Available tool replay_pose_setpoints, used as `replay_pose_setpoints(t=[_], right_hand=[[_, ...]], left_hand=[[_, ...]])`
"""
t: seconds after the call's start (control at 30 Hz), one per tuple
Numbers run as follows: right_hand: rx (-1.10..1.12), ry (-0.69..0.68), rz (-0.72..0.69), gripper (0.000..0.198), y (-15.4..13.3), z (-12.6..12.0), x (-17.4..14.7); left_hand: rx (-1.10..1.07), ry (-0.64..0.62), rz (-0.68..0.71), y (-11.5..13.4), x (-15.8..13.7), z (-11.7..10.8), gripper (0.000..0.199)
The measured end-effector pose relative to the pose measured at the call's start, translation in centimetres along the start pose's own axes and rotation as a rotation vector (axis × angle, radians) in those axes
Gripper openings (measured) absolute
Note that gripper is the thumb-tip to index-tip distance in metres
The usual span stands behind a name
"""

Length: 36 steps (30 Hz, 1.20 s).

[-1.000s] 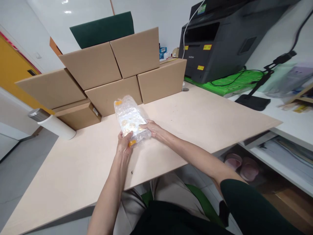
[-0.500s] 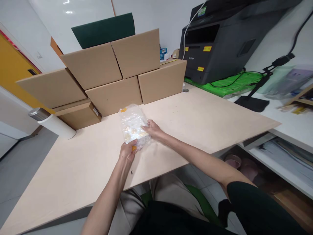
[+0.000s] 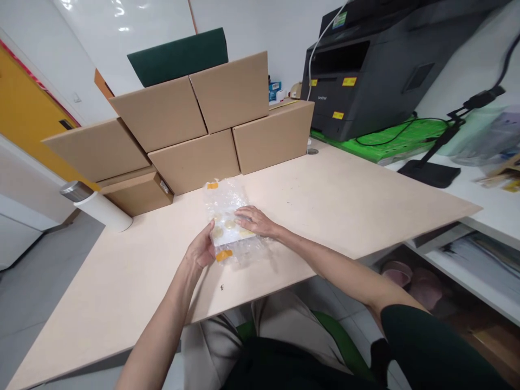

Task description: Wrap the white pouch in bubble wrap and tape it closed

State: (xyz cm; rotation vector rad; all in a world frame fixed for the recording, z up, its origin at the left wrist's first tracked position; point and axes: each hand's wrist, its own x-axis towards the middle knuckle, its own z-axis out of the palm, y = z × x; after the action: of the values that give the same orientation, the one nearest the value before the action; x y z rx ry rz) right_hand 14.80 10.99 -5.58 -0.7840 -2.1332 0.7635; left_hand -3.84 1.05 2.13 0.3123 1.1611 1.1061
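A flat white item [image 3: 231, 234] with round yellowish shapes on it lies on the table [image 3: 325, 200], covered in clear bubble wrap [image 3: 229, 192]. Orange tape [image 3: 224, 255] sticks to the near end of the wrap, and a second piece of orange tape [image 3: 212, 185] marks the far end. My left hand [image 3: 202, 246] grips the left edge of the bubble-wrapped package, thumb on top and fingers partly hidden. Resting on the package's right side is my right hand [image 3: 259, 222], its fingers stretched out flat over the top.
Stacked cardboard boxes [image 3: 195, 157] stand behind the package, a dark green box [image 3: 181, 57] on top. At left is a white bottle [image 3: 101, 208] with a metal lid. A black printer [image 3: 345, 81] and a black stand [image 3: 433, 170] are to the right.
The near end of the bubble wrap now lies spread out rather than bunched. My left hand moved from the near end to the left edge; my right hand flattened onto the top.
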Motion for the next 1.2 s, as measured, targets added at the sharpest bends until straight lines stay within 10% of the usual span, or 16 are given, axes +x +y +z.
replay_pose_setpoints(t=[0.3, 0.53, 0.7, 0.93, 1.2], right_hand=[[-0.123, 0.093, -0.014, 0.052, -2.7, -3.8, 1.3], [0.751, -0.209, 0.169, 0.053, -4.4, -6.6, 0.7], [1.052, -0.007, 0.253, 0.051, -5.5, -5.5, -0.5], [1.221, 0.102, 0.33, 0.056, -8.9, -4.0, -0.5], [1.219, 0.162, 0.479, 0.045, -7.8, -3.6, 1.0]], left_hand=[[0.203, -0.079, 0.221, -1.9, 0.0, 1.4, 0.053], [0.333, -0.175, 0.334, -0.6, -4.0, 0.0, 0.046], [0.302, -0.173, 0.444, 0.3, -4.3, -0.9, 0.044], [0.255, -0.059, 0.617, 0.1, -3.5, -0.8, 0.048], [0.192, 0.25, 0.727, 0.2, -1.5, -1.3, 0.103]])
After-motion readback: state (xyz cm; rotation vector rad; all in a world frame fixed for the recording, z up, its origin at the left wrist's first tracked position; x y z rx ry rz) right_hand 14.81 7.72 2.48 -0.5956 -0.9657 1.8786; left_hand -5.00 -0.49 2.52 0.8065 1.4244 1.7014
